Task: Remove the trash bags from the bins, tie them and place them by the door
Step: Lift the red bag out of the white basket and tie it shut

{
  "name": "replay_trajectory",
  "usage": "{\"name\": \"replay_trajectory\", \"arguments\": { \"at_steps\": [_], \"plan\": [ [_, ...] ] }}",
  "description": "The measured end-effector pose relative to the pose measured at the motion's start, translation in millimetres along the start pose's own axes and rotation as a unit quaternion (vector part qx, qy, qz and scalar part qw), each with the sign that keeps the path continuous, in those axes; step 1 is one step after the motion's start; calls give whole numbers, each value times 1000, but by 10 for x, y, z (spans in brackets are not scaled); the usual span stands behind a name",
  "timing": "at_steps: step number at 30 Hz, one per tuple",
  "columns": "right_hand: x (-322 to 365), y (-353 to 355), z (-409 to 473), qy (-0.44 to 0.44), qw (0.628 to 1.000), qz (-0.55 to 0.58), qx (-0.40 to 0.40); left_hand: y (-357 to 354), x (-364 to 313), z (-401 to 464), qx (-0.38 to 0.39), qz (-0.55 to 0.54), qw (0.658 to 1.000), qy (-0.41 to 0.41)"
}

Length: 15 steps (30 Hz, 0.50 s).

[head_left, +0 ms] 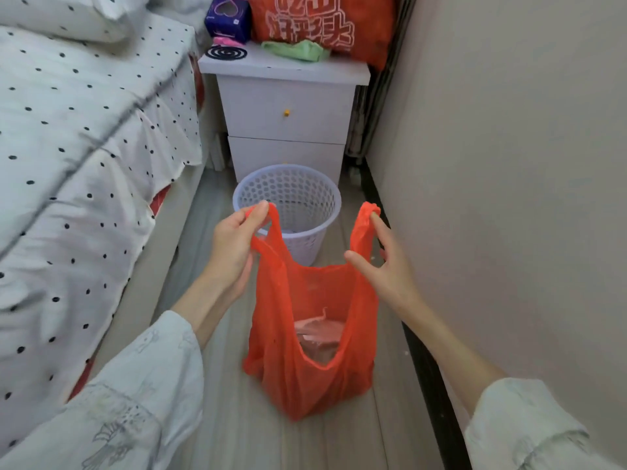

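Hanging between the two hands, the orange trash bag (312, 334) is out of the bin and held by its handles, its mouth open and pale crumpled waste visible at the bottom. The left hand (234, 245) pinches the left handle between thumb and curled fingers. The right hand (383, 262) has its fingers fairly straight and spread, the right handle looped over the fingertips, thumb apart from it. The bag's base looks to be at or just above the pale wooden floor (220, 418); contact cannot be told. Just behind the bag stands a white perforated plastic bin (291, 195), in front of a white two-drawer nightstand (285, 110). A bed with a polka-dot cover (84, 147) fills the left, and a plain wall (509, 164) the right.
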State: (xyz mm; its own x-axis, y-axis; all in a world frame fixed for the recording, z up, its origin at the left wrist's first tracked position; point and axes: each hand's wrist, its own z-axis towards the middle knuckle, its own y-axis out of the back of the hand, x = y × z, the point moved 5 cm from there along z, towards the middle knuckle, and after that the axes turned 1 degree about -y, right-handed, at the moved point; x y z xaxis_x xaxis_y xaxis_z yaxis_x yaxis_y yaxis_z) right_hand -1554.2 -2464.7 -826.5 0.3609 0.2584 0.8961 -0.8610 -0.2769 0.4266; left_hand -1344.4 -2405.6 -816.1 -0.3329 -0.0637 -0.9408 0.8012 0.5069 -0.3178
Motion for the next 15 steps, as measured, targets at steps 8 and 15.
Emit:
{"name": "replay_trajectory", "arguments": {
  "at_steps": [8, 15],
  "plan": [
    [-464, 15, -34, 55, 987, 106, -109, 11, 223, 83, 68, 27, 987, -140],
    [-833, -48, 51, -28, 992, -105, -62, 59, 83, -78, 85, 147, 963, -208]
  ]
}}
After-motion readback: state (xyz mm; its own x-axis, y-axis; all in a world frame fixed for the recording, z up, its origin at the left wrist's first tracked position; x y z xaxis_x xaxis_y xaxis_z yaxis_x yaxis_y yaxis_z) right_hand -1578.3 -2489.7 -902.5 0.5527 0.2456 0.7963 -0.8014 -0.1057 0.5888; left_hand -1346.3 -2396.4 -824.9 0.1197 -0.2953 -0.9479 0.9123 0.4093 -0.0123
